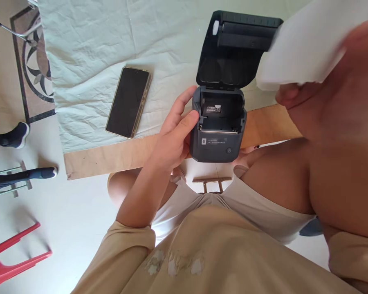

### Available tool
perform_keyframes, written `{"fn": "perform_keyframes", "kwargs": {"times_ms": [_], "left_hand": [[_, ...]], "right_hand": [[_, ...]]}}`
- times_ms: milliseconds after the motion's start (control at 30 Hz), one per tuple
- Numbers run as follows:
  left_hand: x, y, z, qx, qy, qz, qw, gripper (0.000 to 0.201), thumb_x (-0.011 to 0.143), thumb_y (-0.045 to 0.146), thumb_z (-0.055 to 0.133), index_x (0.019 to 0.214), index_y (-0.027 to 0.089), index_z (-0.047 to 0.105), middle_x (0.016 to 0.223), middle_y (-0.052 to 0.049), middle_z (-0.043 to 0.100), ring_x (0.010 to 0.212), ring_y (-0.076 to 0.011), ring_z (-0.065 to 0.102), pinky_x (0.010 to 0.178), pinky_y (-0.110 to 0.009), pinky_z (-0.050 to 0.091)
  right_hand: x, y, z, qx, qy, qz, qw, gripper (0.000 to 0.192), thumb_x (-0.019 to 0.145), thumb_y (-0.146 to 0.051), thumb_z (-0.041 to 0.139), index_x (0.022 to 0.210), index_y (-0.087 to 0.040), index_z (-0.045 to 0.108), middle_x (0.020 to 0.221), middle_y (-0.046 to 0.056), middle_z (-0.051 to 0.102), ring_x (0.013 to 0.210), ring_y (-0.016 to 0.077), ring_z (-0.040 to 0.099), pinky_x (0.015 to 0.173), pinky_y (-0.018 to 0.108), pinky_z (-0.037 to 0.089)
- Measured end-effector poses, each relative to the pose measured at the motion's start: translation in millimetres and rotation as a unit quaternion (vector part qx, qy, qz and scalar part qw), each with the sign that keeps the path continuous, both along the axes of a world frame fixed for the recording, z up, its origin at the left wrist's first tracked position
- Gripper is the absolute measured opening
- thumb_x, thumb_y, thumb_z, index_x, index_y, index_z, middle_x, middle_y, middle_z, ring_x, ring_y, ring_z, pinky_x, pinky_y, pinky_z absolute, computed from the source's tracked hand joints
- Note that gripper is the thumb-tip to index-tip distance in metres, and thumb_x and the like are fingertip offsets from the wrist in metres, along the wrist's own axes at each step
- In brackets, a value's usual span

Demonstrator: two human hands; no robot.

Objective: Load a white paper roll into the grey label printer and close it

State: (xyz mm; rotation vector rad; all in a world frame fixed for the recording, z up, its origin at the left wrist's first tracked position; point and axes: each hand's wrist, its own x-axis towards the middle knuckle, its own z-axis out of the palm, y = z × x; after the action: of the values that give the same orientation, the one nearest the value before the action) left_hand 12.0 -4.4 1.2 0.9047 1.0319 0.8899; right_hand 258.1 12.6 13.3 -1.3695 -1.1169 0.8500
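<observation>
Pale cloth (88,61) over a tabletop whose bare wooden edge (272,122) faces me, light floor (64,212) beyond; my left hand (174,139) grasps the left side of a dark device (216,149), thumb at its rim; whether the device rests on the edge or hangs above it, I cannot tell. My right hand (349,77) holds a white item (309,45), both blurred; its kind unclear; it lies close beside the raised lid (233,73), contact not certain.

Status as judged: lid swung fully open, done; bay (222,110) exposed, a small printed label inside, no roll visible in it; white item outside the bay; lid not shut.

Further out: phone (127,102), screen dark, on the cloth left of my left hand; at far left, another person's shoe (23,134) and a red stool (6,261), partly cut off by the frame.
</observation>
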Motion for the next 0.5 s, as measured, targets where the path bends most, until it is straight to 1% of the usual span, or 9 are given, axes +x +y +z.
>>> {"fn": "perform_keyframes", "kwargs": {"times_ms": [33,67,133,200,267,333,400,433,500], "left_hand": [[0.0,0.1,-1.4,0.006,-0.002,-0.002,1.0,0.057,0.098,0.061,0.079,0.147,0.034,0.066,0.122,0.0,0.085,0.122,-0.0278,0.085,0.076,-0.031,0.066],[-0.3,0.2,-3.1,0.01,-0.005,-0.003,1.0,0.056,0.099,0.061,0.079,0.147,0.034,0.066,0.127,0.0,0.085,0.129,-0.0287,0.083,0.079,-0.031,0.068],[-1.2,0.2,-6.7,0.017,-0.008,-0.007,1.0,0.056,0.101,0.062,0.077,0.148,0.035,0.065,0.137,0.001,0.083,0.14,-0.031,0.079,0.086,-0.033,0.07],[-2.4,0.2,-9.4,0.021,-0.012,-0.013,1.0,0.059,0.101,0.066,0.074,0.15,0.036,0.063,0.141,0.001,0.081,0.146,-0.0333,0.076,0.091,-0.036,0.071],[-3.6,0.2,-10.8,0.021,-0.014,-0.02,0.999,0.06,0.102,0.068,0.073,0.152,0.037,0.061,0.141,0.0,0.081,0.147,-0.0347,0.076,0.093,-0.038,0.071],[-4.5,0.5,-10.8,0.018,-0.016,-0.027,0.999,0.06,0.102,0.066,0.074,0.152,0.037,0.061,0.139,0.0,0.081,0.145,-0.0351,0.077,0.093,-0.039,0.071],[-4.8,1.0,-10.1,0.015,-0.018,-0.029,0.999,0.059,0.102,0.064,0.074,0.152,0.037,0.061,0.139,0.0,0.082,0.143,-0.0345,0.078,0.092,-0.039,0.071],[-4.7,1.3,-9.6,0.015,-0.02,-0.029,0.999,0.058,0.102,0.063,0.075,0.152,0.036,0.061,0.138,0.0,0.082,0.141,-0.034,0.079,0.091,-0.038,0.071],[-4.2,1.9,-8.9,0.013,-0.023,-0.026,0.999,0.058,0.102,0.062,0.075,0.152,0.036,0.062,0.137,-0.001,0.082,0.135,-0.0326,0.082,0.087,-0.036,0.07]], "right_hand": [[1.0,-0.1,-2.3,0.028,0.021,-0.014,0.999,0.044,0.077,-0.053,0.076,0.106,-0.027,0.057,0.098,0.003,0.069,0.071,0.0162,0.065,0.046,0.031,0.039],[2.0,-1.8,-4.1,0.052,0.011,-0.023,0.998,0.041,0.074,-0.045,0.078,0.103,-0.027,0.056,0.091,0.001,0.067,0.067,0.0154,0.063,0.046,0.032,0.04],[5.2,-8.1,-5.9,0.071,-0.091,-0.026,0.993,0.033,0.078,-0.039,0.077,0.101,-0.026,0.057,0.087,-0.001,0.066,0.066,0.0149,0.063,0.055,0.035,0.049],[10.1,-14.5,-6.2,0.051,-0.221,-0.014,0.974,0.028,0.082,-0.038,0.078,0.101,-0.024,0.061,0.099,0.001,0.072,0.081,0.0168,0.069,0.078,0.042,0.059],[15.0,-18.1,-6.6,0.027,-0.296,-0.006,0.955,0.035,0.079,-0.036,0.086,0.107,-0.025,0.067,0.116,0.003,0.076,0.102,0.0208,0.071,0.096,0.047,0.058],[17.3,-18.9,-8.3,-0.01,-0.34,0.011,0.94,0.045,0.076,-0.037,0.091,0.115,-0.028,0.071,0.123,0.003,0.077,0.109,0.0233,0.071,0.098,0.046,0.059],[16.1,-19.3,-11.1,-0.062,-0.383,0.03,0.921,0.053,0.077,-0.04,0.091,0.125,-0.031,0.071,0.124,0.004,0.076,0.102,0.0229,0.071,0.092,0.045,0.06],[14.9,-20.0,-12.6,-0.08,-0.395,0.039,0.914,0.056,0.078,-0.039,0.09,0.13,-0.032,0.069,0.126,0.005,0.076,0.1,0.0232,0.071,0.092,0.045,0.061],[14.2,-22.6,-15.5,-0.072,-0.402,0.043,0.912,0.061,0.079,-0.039,0.088,0.136,-0.033,0.067,0.127,0.007,0.076,0.105,0.0262,0.072,0.097,0.049,0.06]]}}
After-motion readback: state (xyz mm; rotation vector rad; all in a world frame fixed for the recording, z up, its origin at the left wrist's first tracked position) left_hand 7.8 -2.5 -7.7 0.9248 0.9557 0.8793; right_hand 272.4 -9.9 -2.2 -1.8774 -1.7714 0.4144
